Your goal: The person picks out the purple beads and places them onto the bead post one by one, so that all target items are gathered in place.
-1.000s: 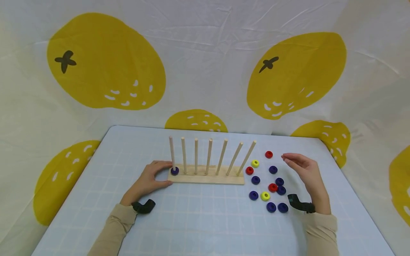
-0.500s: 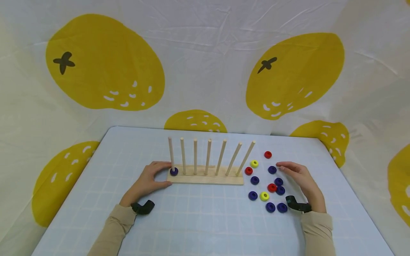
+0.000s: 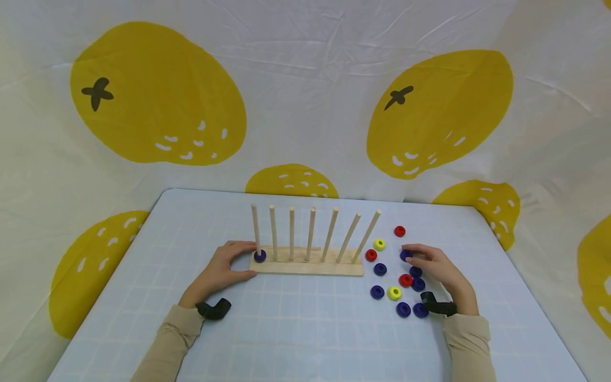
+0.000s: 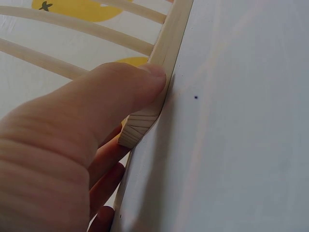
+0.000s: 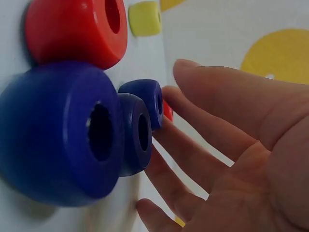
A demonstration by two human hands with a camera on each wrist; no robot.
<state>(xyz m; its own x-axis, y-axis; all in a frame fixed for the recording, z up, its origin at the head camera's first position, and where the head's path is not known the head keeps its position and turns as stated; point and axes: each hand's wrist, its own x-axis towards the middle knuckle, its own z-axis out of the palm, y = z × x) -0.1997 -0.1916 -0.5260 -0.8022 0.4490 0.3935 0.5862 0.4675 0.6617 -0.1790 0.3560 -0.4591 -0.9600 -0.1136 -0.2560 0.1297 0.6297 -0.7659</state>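
- We see the left hand (image 3: 220, 268) clamped on the left end of a pale wooden rectangular base (image 3: 305, 268), its thumb at the near edge and its fingers reaching round to the far side.
- The right hand (image 3: 438, 267), well apart from the left, has its thumb and fingers spread over a dark blue, rounded ring (image 3: 405, 255) on the table; the wrist view shows us a gap between thumb and fingertips, and we cannot tell whether the fingertips touch that ring.
- Just beside the right hand we find two more blue rings (image 3: 416, 271) and a glossy red ring (image 3: 406, 280), close together.
- Farther round lie a bright yellow ring (image 3: 394, 293) and four other blue rings (image 3: 377, 292), all nearer to us or towards the base.
- Beyond these we see a second yellow ring (image 3: 379, 244) and two more red rings (image 3: 371, 255).
- Seven slender round wooden pegs (image 3: 292, 233) rise from the base, and one blue ring (image 3: 260, 257) sits around the leftmost, down at its foot.
- Everything rests on a pale blue checked table (image 3: 286, 329), before a white backdrop (image 3: 305, 106) printed with yellow fruit shapes.
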